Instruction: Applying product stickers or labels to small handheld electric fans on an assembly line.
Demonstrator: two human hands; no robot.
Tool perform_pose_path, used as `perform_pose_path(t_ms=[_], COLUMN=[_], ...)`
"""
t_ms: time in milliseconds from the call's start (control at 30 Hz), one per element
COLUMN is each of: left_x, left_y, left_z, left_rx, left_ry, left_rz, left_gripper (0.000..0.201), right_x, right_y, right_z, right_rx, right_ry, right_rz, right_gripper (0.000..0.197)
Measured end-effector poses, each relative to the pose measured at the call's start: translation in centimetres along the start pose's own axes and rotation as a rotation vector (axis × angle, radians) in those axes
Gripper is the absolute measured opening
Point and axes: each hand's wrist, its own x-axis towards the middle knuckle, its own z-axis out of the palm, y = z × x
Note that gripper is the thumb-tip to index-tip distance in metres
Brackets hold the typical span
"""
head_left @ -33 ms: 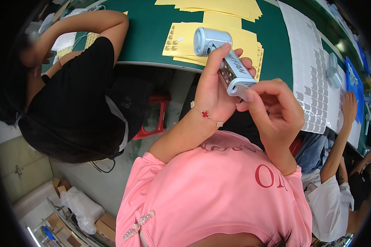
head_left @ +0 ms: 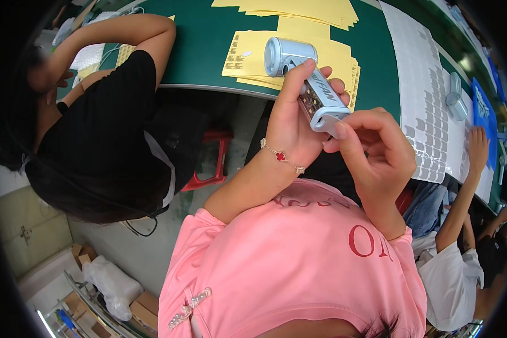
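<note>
- Holding the light-blue device [head_left: 328, 91] is the left hand [head_left: 297, 121]; its grip wraps around the body, above the table's [head_left: 203, 53] near edge, over the yellow sheets [head_left: 252, 63].
- The right hand [head_left: 380, 143] has a narrow grip, pinching what seems a clear film [head_left: 333, 126] at the device's lower end.
- A sideways pull could perhaps tear or crease this film.
- If the left grip loosens, the device may fall.

Okay, that pink short-sleeved top [head_left: 287, 253] has dark red lettering [head_left: 361, 242] and, from here, pearly trim [head_left: 191, 307] near the left shoulder. Wrist-side of the left fingers [head_left: 337, 85]: dainty chain bracelet [head_left: 290, 163], red four-petal charm [head_left: 280, 156].
</note>
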Motion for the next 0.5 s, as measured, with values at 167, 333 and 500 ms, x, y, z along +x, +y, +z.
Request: perform_pose_path(t_ms=[167,333,500], left_x=[-0.03,-0.12,-0.18], left_y=[-0.18,-0.32,-0.32], left_z=[-0.16,-0.16,-0.27], left_rx=[-0.004,0.005,0.0], left_ry=[-0.007,0.009,0.0], left_rz=[0.001,0.015,0.022], left_gripper=[0.041,0.041,0.041], right_x=[-0.17,-0.21,-0.21], right_y=[-0.02,-0.13,-0.07], right_z=[0.0,0.15,0.22], right_rx=[0.004,0.026,0.008], right_ry=[0.012,0.021,0.019], right_rz=[0.027,0.059,0.075], right_gripper=[0.008,0.008,0.008])
